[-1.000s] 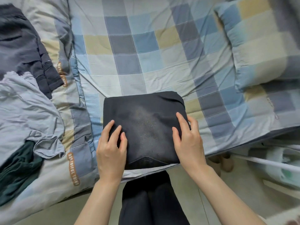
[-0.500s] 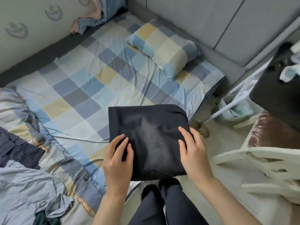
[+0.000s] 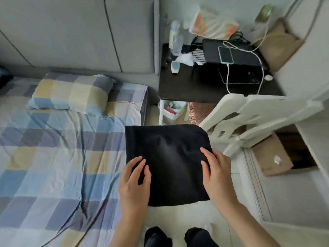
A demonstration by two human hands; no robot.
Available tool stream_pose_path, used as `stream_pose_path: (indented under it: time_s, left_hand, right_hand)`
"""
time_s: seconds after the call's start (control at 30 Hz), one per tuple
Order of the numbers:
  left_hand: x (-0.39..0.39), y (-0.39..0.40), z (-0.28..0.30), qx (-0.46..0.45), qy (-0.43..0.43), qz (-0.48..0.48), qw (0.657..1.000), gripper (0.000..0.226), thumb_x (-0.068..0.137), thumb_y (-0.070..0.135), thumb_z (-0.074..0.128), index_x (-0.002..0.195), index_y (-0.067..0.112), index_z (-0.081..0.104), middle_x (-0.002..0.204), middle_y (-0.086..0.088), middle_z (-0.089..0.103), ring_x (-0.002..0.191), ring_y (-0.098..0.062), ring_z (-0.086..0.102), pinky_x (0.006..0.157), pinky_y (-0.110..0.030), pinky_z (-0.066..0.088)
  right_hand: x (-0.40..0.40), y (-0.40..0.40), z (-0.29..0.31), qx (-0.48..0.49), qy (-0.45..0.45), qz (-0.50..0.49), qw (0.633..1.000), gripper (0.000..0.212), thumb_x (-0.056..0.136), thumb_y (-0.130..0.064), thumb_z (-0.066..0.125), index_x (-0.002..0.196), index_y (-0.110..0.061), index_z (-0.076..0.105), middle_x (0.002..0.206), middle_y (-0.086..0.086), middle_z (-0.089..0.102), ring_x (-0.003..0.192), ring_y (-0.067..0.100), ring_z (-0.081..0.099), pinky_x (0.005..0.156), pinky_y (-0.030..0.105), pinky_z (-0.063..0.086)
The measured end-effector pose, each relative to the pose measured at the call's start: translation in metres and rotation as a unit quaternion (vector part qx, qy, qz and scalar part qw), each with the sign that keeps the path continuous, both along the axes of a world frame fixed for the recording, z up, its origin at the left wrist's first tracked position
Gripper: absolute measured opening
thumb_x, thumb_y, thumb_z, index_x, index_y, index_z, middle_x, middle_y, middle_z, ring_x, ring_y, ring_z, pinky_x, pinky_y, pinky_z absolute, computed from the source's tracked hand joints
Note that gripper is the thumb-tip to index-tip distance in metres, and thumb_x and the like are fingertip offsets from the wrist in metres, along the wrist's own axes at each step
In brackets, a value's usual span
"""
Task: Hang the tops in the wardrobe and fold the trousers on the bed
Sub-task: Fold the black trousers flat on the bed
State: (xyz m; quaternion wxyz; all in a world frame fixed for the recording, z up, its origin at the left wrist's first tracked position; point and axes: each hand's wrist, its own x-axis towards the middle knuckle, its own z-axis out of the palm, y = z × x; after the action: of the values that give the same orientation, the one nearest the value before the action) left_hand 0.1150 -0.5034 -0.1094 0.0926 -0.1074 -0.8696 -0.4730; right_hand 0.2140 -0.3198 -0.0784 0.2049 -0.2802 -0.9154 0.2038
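Observation:
The folded black trousers (image 3: 169,157) form a flat square held in the air, just off the right edge of the bed (image 3: 53,157) and above the floor. My left hand (image 3: 134,182) grips the square's near left edge with fingers on top. My right hand (image 3: 217,175) grips its near right edge the same way. Both thumbs are hidden under the cloth. No tops and no wardrobe are in view.
A checked pillow (image 3: 71,93) lies at the head of the bed. A black side table (image 3: 204,86) with a phone (image 3: 226,55) and cables stands to the right, with a white chair (image 3: 249,118) in front of it. A cardboard box (image 3: 272,155) sits on the floor.
The folded trousers have come up off the bed's edge and moved right with both hands. My view has swung right, from the bed to the side table and chair.

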Motion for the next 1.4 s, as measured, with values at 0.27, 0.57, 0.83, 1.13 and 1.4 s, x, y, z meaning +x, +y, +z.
stream_pose_path:
  time_s: [0.27,0.57,0.83,1.13,1.4]
  left_hand:
    - [0.073,0.165,-0.002,-0.016,0.013,-0.173,0.985,0.024,0.083,0.008,0.072,0.106,0.013,0.075,0.113,0.020,0.057,0.104,0.002,0.055,0.095,-0.001,0.037]
    - [0.177,0.356,-0.004,-0.005,0.011,-0.354,0.935,0.016,0.086,0.012,0.069,0.101,0.010,0.076,0.111,0.007,0.065,0.100,-0.006,0.063,0.085,-0.032,0.058]
    - [0.211,0.484,-0.016,-0.041,0.002,-0.487,0.873,0.013,0.085,0.011,0.072,0.095,0.017,0.077,0.110,0.013,0.064,0.090,0.000,0.062,0.083,-0.012,0.052]
    - [0.260,0.686,-0.042,-0.060,-0.045,-0.640,0.765,0.013,0.090,0.012,0.067,0.100,0.013,0.076,0.108,0.006,0.065,0.085,0.005,0.054,0.087,0.005,0.036]
    - [0.362,0.847,-0.116,-0.334,0.009,-0.810,0.482,0.057,0.104,0.042,0.034,0.156,0.027,0.015,0.164,0.005,0.002,0.150,-0.019,0.009,0.115,-0.054,0.022]
  right_hand:
    - [0.124,0.129,0.006,0.002,-0.012,-0.153,0.988,0.035,0.086,-0.001,0.065,0.121,-0.007,0.064,0.110,0.012,0.064,0.103,0.029,0.056,0.081,0.028,0.048]
    - [0.269,0.260,0.004,-0.031,-0.062,-0.335,0.940,0.035,0.091,-0.009,0.060,0.126,-0.010,0.060,0.127,0.013,0.059,0.114,0.026,0.058,0.090,0.024,0.042]
    - [0.324,0.328,-0.017,-0.089,-0.085,-0.470,0.874,0.034,0.096,-0.012,0.054,0.130,-0.007,0.057,0.140,0.010,0.049,0.125,0.025,0.049,0.097,0.024,0.035]
    - [0.365,0.444,-0.033,0.012,-0.032,-0.618,0.785,0.028,0.085,0.011,0.061,0.111,0.004,0.068,0.122,0.019,0.058,0.104,0.040,0.058,0.091,0.042,0.049]
    - [0.445,0.558,-0.119,-0.091,-0.271,-0.716,0.637,0.065,0.082,-0.006,0.062,0.143,-0.011,0.040,0.150,0.014,0.030,0.122,0.048,0.039,0.104,0.049,0.034]
